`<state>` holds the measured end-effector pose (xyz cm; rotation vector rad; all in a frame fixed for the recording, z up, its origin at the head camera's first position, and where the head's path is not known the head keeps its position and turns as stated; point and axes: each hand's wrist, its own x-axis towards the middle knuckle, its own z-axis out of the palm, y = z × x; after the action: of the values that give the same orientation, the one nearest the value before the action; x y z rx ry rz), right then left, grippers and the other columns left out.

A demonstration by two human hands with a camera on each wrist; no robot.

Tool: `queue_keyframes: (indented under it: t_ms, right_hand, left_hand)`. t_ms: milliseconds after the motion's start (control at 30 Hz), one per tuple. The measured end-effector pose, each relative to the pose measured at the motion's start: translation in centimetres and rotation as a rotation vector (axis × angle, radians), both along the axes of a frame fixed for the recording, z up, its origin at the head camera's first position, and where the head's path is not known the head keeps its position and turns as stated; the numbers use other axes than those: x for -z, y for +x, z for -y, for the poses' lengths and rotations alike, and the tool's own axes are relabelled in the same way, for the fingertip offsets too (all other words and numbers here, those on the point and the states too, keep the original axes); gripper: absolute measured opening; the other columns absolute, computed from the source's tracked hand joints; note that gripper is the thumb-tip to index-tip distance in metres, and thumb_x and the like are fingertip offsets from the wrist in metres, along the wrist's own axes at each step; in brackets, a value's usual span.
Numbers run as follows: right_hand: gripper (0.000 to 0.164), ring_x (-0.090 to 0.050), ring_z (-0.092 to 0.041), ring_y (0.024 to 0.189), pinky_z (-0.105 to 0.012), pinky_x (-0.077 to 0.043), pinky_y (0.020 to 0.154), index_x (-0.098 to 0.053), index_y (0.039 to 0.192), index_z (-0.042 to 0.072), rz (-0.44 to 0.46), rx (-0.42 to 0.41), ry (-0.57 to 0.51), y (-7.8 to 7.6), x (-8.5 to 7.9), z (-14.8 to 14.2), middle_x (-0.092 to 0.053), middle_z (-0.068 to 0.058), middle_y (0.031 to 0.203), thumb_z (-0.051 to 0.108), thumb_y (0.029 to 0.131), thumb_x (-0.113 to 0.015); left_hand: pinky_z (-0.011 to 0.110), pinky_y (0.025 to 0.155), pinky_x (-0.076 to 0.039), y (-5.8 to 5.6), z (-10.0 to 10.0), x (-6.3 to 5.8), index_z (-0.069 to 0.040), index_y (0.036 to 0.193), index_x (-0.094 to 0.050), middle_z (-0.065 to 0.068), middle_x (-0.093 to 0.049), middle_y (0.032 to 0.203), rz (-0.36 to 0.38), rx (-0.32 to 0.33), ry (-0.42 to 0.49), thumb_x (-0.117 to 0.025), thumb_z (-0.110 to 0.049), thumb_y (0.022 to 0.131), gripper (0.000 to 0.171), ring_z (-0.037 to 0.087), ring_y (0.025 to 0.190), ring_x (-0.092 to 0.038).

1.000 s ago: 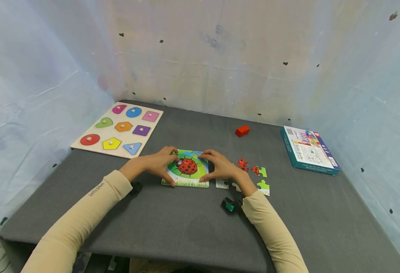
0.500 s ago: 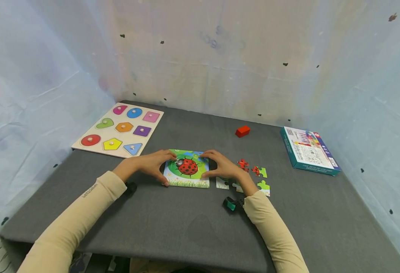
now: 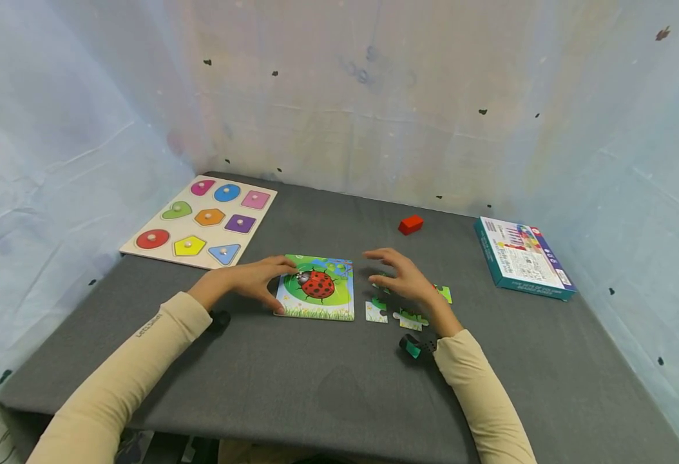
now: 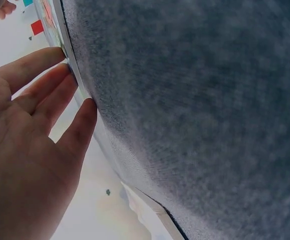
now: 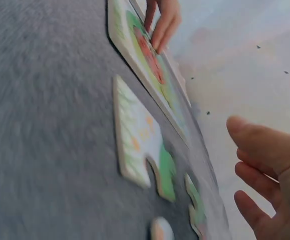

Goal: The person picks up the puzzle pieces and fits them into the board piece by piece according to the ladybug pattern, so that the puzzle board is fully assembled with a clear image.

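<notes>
A ladybug picture board lies flat on the grey table, mid-view in the head view. My left hand rests at its left side, fingers and thumb spread apart; in the left wrist view the fingertips touch the board's edge. My right hand hovers to the right of the board, fingers parted and holding nothing. Beneath it lie several loose jigsaw pieces, among them a white-and-green corner piece and a green-edged piece. Other pieces are partly hidden by that hand.
A wooden shape puzzle board with knobbed pieces lies at the back left. Farther back sits a red block. On the right side lies a teal-edged box. Pale sheeting walls in the table.
My right hand has let go of the ladybug board's right edge and moved right, over the loose pieces. The left hand slid slightly left and stays at the board's left side.
</notes>
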<state>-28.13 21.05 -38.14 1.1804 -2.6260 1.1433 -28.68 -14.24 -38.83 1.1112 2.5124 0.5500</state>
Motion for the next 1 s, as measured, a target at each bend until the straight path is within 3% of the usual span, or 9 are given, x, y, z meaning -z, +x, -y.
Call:
queue_keyframes:
  t_ms: [167, 367, 600, 733, 1000]
  right_hand:
    - [0.049, -0.047, -0.032, 0.118, -0.044, -0.038, 0.099, -0.05, 0.13, -0.002, -0.028, 0.028, 0.01, -0.7, 1.4, -2.3, -0.049, -0.016, 0.13, 0.008, 0.086, -0.066]
    - [0.048, -0.051, -0.032, 0.108, -0.051, -0.041, 0.09, -0.054, 0.125, -0.004, -0.068, 0.075, 0.089, -0.5, 1.8, -3.8, -0.054, -0.015, 0.121, 0.012, 0.083, -0.07]
    - [0.049, -0.049, -0.033, 0.109, -0.048, -0.039, 0.091, -0.056, 0.125, -0.001, -0.05, 0.102, 0.217, -0.1, 2.3, -4.4, -0.052, -0.017, 0.119, 0.019, 0.083, -0.071]
    - [0.049, -0.047, -0.033, 0.106, -0.043, -0.037, 0.093, -0.056, 0.124, -0.001, -0.068, 0.103, 0.231, -0.1, 2.9, -4.6, -0.051, -0.019, 0.116, 0.021, 0.083, -0.07]
    - [0.044, -0.046, -0.03, 0.102, -0.045, -0.033, 0.091, -0.058, 0.123, 0.003, -0.098, 0.135, 0.269, 0.0, 3.0, -4.3, -0.053, -0.015, 0.114, 0.021, 0.085, -0.069]
  left_hand:
    - [0.052, 0.107, -0.023, -0.1, 0.1, 0.2, -0.003, 0.141, -0.037, 0.015, -0.028, 0.145, -0.01, 0.011, 0.003, -0.075, -0.048, 0.074, 0.088, 0.033, 0.135, -0.022]
    - [0.052, 0.107, -0.023, 0.1, 0.0, 0.1, -0.003, 0.141, -0.037, 0.015, -0.027, 0.145, 0.001, 0.006, 0.006, -0.075, -0.047, 0.074, 0.089, 0.033, 0.136, -0.022]
    - [0.052, 0.106, -0.024, 0.5, -0.1, -0.3, -0.001, 0.14, -0.037, 0.018, -0.028, 0.144, -0.003, 0.006, 0.017, -0.076, -0.044, 0.074, 0.088, 0.034, 0.135, -0.024]
    - [0.052, 0.106, -0.025, 0.6, -0.1, -0.4, -0.001, 0.14, -0.038, 0.019, -0.029, 0.143, -0.004, 0.006, 0.026, -0.076, -0.043, 0.074, 0.087, 0.034, 0.134, -0.025]
    - [0.052, 0.106, -0.024, 0.5, -0.1, -0.3, -0.001, 0.14, -0.038, 0.018, -0.029, 0.143, -0.005, -0.004, 0.023, -0.076, -0.043, 0.074, 0.087, 0.033, 0.134, -0.025]
